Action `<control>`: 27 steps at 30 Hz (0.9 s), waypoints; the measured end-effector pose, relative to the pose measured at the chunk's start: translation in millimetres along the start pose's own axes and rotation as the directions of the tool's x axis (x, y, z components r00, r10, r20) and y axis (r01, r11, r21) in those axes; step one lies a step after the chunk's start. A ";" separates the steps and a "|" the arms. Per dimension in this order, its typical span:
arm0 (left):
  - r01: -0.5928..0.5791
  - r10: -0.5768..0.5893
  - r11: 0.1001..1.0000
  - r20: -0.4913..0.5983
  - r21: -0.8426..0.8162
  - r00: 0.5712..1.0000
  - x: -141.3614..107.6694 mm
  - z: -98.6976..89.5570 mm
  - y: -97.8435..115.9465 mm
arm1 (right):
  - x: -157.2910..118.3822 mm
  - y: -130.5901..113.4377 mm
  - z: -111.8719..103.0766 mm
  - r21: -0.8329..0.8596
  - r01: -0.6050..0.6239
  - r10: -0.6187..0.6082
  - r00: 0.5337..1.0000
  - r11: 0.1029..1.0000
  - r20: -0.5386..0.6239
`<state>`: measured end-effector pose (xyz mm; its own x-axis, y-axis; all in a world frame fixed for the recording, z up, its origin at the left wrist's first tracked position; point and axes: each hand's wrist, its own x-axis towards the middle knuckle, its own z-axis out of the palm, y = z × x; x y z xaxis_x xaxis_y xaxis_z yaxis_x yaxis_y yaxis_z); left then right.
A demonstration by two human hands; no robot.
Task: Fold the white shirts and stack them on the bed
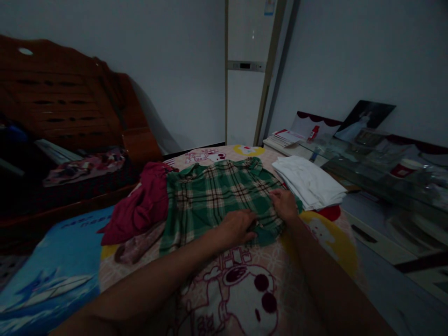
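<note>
A green, black and cream plaid shirt [210, 191] is spread fairly flat across a patterned cloth. My left hand [238, 227] lies on its lower middle, fingers pointing right and thumb apart. At the shirt's right side, my right hand [284, 204] rests on the fabric with its fingers loosely bent and pointing left. Neither hand visibly lifts the cloth. Just right of it sits a folded white garment [310, 179]. A crumpled dark-red garment [147, 198] touches the shirt's left edge.
The patterned cloth [241, 298] bears cartoon figures. On the left are a blue printed surface [63, 266] and a wooden bench [70, 107] with clothes on its seat. A glass-topped cabinet [378, 177] stands right, holding papers, a cup and a picture. A tall white appliance [245, 102] stands behind.
</note>
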<state>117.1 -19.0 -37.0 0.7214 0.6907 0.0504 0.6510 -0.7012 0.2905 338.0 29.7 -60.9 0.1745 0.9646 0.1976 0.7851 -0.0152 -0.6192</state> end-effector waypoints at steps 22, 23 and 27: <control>-0.048 0.047 0.999 0.119 0.005 0.992 -20.3 6.3 18.9 | 6.1 13.2 -13.2 -0.622 -0.014 0.027 1.000 0.783 0.011; -0.037 0.034 0.999 0.127 0.022 0.991 -19.9 6.6 20.0 | 6.7 12.6 -13.0 -0.629 -0.024 0.033 0.999 0.777 0.003; 0.005 -0.010 0.999 0.103 0.049 0.995 -17.5 8.3 22.9 | 7.8 13.3 -12.4 -0.628 -0.051 0.064 0.998 0.777 -0.001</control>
<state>121.4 -48.7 -39.1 0.7353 0.6758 -0.0513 0.6654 -0.7055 0.2440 357.2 33.8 -58.2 0.2252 0.9614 0.1580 0.9741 -0.2258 -0.0142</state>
